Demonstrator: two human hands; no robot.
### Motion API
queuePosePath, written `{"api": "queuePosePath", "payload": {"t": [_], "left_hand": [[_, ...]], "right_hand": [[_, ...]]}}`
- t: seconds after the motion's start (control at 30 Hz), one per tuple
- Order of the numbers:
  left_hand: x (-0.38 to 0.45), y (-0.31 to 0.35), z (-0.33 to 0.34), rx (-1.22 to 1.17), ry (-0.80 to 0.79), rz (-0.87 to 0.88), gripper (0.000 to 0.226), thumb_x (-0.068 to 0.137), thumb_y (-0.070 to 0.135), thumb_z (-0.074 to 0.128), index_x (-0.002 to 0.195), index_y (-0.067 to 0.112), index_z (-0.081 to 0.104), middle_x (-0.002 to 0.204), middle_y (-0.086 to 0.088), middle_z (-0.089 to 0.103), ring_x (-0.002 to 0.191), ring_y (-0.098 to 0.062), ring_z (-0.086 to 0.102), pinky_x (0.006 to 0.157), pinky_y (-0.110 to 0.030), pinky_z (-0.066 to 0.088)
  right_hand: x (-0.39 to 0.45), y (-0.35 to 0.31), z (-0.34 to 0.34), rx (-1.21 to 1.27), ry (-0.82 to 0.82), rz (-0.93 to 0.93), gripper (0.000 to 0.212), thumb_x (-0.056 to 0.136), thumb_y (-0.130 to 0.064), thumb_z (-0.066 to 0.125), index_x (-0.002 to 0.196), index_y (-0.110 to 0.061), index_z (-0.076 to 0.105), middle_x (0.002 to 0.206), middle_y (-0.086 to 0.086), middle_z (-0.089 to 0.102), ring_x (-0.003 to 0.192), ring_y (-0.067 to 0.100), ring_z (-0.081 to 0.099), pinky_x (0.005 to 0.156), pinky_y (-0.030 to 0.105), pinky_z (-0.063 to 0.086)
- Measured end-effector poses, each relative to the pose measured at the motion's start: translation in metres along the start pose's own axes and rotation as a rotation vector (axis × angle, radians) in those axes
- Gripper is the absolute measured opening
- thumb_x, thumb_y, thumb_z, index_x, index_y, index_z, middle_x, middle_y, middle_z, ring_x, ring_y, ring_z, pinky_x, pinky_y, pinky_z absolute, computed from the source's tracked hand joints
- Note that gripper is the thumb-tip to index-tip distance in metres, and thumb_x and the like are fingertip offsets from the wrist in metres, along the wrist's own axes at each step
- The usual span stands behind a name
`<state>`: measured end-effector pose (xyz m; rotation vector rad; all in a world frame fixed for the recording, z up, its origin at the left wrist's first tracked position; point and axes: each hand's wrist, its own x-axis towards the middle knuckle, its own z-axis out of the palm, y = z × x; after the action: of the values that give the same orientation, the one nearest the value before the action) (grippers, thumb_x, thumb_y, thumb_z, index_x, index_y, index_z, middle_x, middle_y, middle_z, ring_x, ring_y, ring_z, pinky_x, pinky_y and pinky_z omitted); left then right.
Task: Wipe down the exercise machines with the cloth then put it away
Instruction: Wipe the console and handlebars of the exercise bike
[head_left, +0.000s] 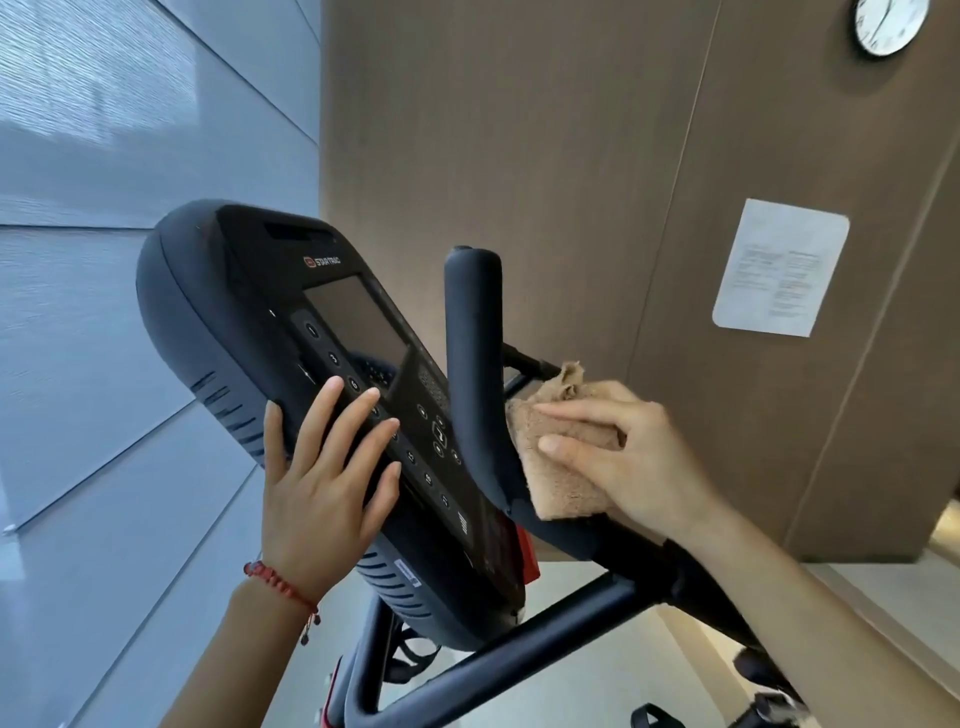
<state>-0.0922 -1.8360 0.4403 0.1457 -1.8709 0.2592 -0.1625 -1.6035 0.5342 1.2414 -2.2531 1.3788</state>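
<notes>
A black exercise machine console with a dark screen and rows of buttons fills the middle of the view. My left hand rests flat on its lower button panel, fingers straight and spread. A curved black handlebar rises just right of the console. My right hand presses a folded tan cloth against the right side of that handlebar, fingers extended over the cloth. Part of the cloth bunches up above my fingers.
A brown panelled wall stands close behind the machine, with a white notice sheet and a clock on it. Grey window panels lie to the left. The machine's black frame bars run below my arms.
</notes>
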Motion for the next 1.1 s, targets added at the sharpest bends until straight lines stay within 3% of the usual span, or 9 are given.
{"api": "queuePosePath", "payload": {"t": [0.13, 0.23, 0.33, 0.43, 0.57, 0.7, 0.83, 0.97, 1.1], "left_hand": [[-0.001, 0.004, 0.002, -0.016, 0.032, -0.03, 0.033, 0.089, 0.026, 0.045, 0.104, 0.006, 0.068, 0.122, -0.014, 0.059, 0.13, -0.032, 0.031, 0.108, -0.056, 0.009], [-0.004, 0.007, 0.005, -0.04, 0.047, -0.035, 0.03, 0.09, 0.023, 0.046, 0.104, 0.005, 0.067, 0.122, -0.016, 0.058, 0.13, -0.033, 0.03, 0.109, -0.056, 0.008], [-0.008, 0.009, 0.008, -0.046, 0.062, -0.033, 0.03, 0.091, 0.021, 0.046, 0.103, 0.006, 0.067, 0.123, -0.016, 0.057, 0.13, -0.033, 0.03, 0.109, -0.056, 0.008], [-0.01, 0.007, 0.009, -0.046, 0.066, -0.015, 0.03, 0.092, 0.022, 0.045, 0.104, 0.006, 0.067, 0.123, -0.016, 0.057, 0.13, -0.033, 0.03, 0.109, -0.056, 0.008], [-0.012, 0.008, 0.01, -0.054, 0.074, -0.011, 0.03, 0.092, 0.022, 0.045, 0.106, 0.006, 0.066, 0.124, -0.016, 0.056, 0.13, -0.032, 0.03, 0.109, -0.056, 0.007], [-0.012, 0.007, 0.008, -0.06, 0.06, -0.018, 0.03, 0.092, 0.023, 0.045, 0.106, 0.006, 0.066, 0.125, -0.015, 0.056, 0.13, -0.032, 0.03, 0.109, -0.055, 0.008], [-0.012, 0.007, 0.005, -0.075, 0.039, -0.013, 0.029, 0.093, 0.023, 0.046, 0.106, 0.006, 0.066, 0.126, -0.015, 0.056, 0.131, -0.031, 0.028, 0.11, -0.054, 0.005], [-0.013, 0.005, 0.004, -0.078, 0.018, -0.003, 0.029, 0.093, 0.023, 0.046, 0.107, 0.006, 0.065, 0.126, -0.016, 0.055, 0.131, -0.032, 0.028, 0.109, -0.053, 0.004], [-0.014, 0.003, 0.004, -0.095, 0.022, -0.004, 0.029, 0.094, 0.024, 0.045, 0.108, 0.007, 0.064, 0.128, -0.015, 0.054, 0.132, -0.03, 0.028, 0.11, -0.052, 0.003]], "right_hand": [[0.016, -0.016, 0.004, 0.075, 0.141, -0.058, 0.03, 0.075, -0.021, 0.07, 0.102, -0.033, 0.064, 0.112, -0.005, 0.056, 0.103, 0.0, 0.053, 0.084, 0.006, 0.043], [0.006, -0.003, 0.015, -0.058, 0.037, -0.031, 0.032, 0.077, -0.023, 0.07, 0.108, -0.023, 0.065, 0.112, -0.006, 0.055, 0.106, 0.003, 0.053, 0.091, 0.013, 0.038], [-0.004, 0.008, -0.008, -0.202, -0.144, 0.039, 0.029, 0.076, -0.026, 0.071, 0.104, -0.026, 0.067, 0.113, -0.006, 0.055, 0.107, 0.005, 0.053, 0.094, 0.017, 0.036], [0.0, 0.0, -0.011, -0.153, -0.032, 0.044, 0.028, 0.073, -0.024, 0.074, 0.099, -0.03, 0.069, 0.109, -0.009, 0.056, 0.102, 0.0, 0.053, 0.084, 0.005, 0.039], [-0.015, -0.004, 0.02, -0.075, 0.087, 0.019, 0.034, 0.077, -0.026, 0.069, 0.111, -0.024, 0.064, 0.112, -0.005, 0.054, 0.108, 0.006, 0.052, 0.096, 0.022, 0.04], [-0.035, -0.006, 0.001, -0.226, 0.009, 0.041, 0.033, 0.074, -0.026, 0.072, 0.107, -0.025, 0.066, 0.111, -0.006, 0.053, 0.107, 0.007, 0.051, 0.091, 0.022, 0.042], [-0.039, -0.016, 0.022, -0.139, 0.335, -0.021, 0.033, 0.07, -0.021, 0.076, 0.102, -0.025, 0.068, 0.11, -0.002, 0.055, 0.101, 0.003, 0.052, 0.084, 0.006, 0.043], [-0.04, -0.016, 0.071, -0.269, 0.589, -0.223, 0.027, 0.075, -0.018, 0.073, 0.1, -0.008, 0.068, 0.11, 0.006, 0.048, 0.105, 0.008, 0.048, 0.095, 0.009, 0.039], [-0.065, 0.003, 0.072, -0.358, 0.678, -0.193, 0.026, 0.076, -0.02, 0.07, 0.097, -0.005, 0.067, 0.11, 0.012, 0.049, 0.106, 0.016, 0.051, 0.096, 0.01, 0.039]]}}
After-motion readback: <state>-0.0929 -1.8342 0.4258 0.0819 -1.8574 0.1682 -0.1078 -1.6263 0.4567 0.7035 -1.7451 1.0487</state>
